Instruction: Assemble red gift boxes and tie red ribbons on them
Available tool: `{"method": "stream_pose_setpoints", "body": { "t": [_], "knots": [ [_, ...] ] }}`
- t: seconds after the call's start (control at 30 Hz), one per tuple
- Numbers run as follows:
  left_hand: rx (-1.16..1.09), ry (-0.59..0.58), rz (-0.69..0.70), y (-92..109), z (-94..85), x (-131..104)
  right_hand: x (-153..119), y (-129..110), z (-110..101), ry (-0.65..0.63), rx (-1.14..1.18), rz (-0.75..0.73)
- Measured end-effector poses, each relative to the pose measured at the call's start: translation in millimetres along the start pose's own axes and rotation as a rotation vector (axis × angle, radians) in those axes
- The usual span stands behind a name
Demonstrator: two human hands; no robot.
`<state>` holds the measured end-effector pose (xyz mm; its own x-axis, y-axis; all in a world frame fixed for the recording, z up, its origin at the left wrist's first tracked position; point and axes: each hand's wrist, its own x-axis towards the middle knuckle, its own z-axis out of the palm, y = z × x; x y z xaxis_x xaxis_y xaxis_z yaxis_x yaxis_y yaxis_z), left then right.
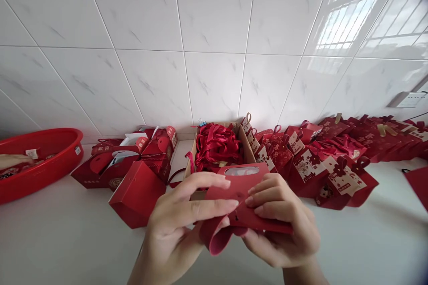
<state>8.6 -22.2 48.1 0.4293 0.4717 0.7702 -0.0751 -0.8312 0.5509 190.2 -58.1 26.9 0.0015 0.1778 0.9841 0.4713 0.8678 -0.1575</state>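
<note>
Gripped by both hands, L hand [190, 213] and R hand [284, 218], is a red card piece [240, 196] w/ an oval cut-out; fingers of each are closed on it, thumbs below. Piece is held above the white counter [364, 231], in front of an open carton [248, 142] filled w/ red ribbons [219, 144]. Wide red ribbon loop [219, 240] is seen hanging under the piece, by the L thumb. Red boxes [135, 193] are noted left of carton; tagged red bags [306, 171] are lined up right, near tiled wall.
</note>
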Motion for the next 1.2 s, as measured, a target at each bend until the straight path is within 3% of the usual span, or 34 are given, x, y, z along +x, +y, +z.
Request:
{"method": "stream_pose_setpoints", "body": {
  "t": [0.17, 0.57, 1.0, 1.2],
  "knots": [
    [-0.105, -0.023, -0.073, 2, 5.7, 0, -1, 2, -1, 0.004, 0.015, 0.004],
    [-0.133, 0.007, -0.077, 4, 5.9, -1, -1, 2, 0, 0.021, 0.061, 0.038],
    [-0.205, -0.104, -0.031, 2, 6.4, 0, -1, -1, 0, 0.040, 0.102, 0.068],
    [-0.291, -0.095, 0.130, -18, 12.0, 3, 2, -5, 6, 0.139, 0.119, 0.058]
  ]
}}
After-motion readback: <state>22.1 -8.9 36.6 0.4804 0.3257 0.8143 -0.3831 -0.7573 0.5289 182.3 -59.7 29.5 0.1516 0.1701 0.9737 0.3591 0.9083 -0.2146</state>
